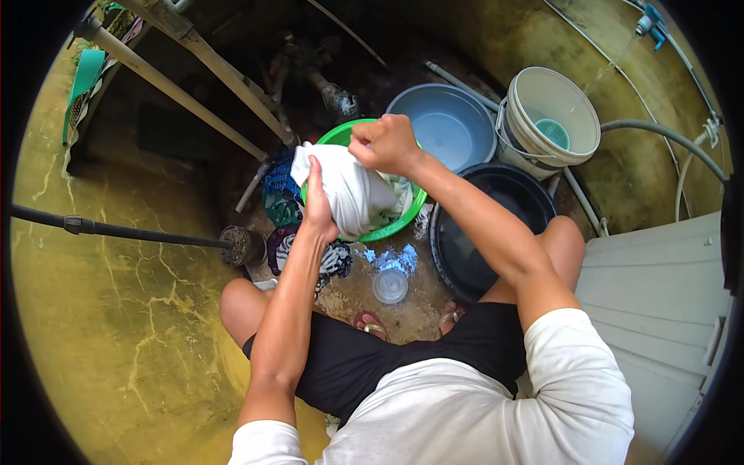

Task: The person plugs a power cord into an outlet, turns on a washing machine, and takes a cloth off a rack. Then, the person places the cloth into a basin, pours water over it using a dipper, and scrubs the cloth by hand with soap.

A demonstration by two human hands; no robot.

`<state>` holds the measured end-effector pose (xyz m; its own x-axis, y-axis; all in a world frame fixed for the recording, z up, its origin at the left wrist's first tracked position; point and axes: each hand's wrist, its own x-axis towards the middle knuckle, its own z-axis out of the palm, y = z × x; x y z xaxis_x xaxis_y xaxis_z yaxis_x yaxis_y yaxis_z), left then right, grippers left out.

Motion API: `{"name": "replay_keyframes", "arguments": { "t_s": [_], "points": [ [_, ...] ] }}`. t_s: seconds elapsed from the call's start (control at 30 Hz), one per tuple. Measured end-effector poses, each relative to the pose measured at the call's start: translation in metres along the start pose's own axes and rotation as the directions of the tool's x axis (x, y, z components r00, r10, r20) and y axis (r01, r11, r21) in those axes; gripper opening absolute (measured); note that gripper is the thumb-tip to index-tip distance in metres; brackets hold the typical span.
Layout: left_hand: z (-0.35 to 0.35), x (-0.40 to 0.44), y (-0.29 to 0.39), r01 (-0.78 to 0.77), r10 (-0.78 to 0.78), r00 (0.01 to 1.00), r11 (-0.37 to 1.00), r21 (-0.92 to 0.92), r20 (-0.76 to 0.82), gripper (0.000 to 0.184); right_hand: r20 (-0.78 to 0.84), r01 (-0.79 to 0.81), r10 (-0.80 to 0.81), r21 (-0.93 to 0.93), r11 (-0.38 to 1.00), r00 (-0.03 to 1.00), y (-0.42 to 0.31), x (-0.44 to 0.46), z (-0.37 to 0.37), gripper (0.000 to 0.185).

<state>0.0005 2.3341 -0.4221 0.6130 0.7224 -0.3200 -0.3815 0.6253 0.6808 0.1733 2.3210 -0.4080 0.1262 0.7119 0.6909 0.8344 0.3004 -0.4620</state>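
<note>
A bunched white cloth (353, 190) is held up over the bright green basin (413, 213), its lower folds hanging into it. My left hand (319, 205) grips the cloth from the near left side, thumb pointing up along it. At the cloth's upper right edge, my right hand (386, 145) is closed in a fist. Its fingers hide whatever may be inside, and I cannot tell whether it pinches the cloth. Left of the basin lie dark patterned clothes (283, 194) and a black-and-white printed cloth (335, 260) on the floor.
A grey-blue basin (446, 128) and a black tub (465, 248) stand right of the green basin. Water runs from a blue tap (649, 25) toward a white bucket (554, 108) holding a green dipper (552, 134). A clear tub (390, 286) sits beside spilled bluish powder (397, 258).
</note>
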Motion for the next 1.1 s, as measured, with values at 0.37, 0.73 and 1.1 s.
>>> {"name": "replay_keyframes", "arguments": {
  "t_s": [0.37,0.73,1.1],
  "points": [
    [-0.010,0.011,-0.009,0.238,-0.248,0.967,0.960,0.148,0.051,0.071,0.193,0.474,-0.473,0.044,0.879,0.860,-0.014,0.003,-0.008,0.014],
    [-0.008,0.017,0.014,0.058,-0.050,0.995,0.994,0.089,-0.090,0.058,0.198,0.263,-0.227,-0.186,0.947,0.954,0.043,0.017,-0.001,0.022],
    [0.097,-0.036,0.132,-0.306,0.306,0.952,0.947,0.097,0.011,0.052,0.742,-0.435,0.454,-0.241,0.867,0.494,0.030,-0.065,0.022,0.074]
  ]
}}
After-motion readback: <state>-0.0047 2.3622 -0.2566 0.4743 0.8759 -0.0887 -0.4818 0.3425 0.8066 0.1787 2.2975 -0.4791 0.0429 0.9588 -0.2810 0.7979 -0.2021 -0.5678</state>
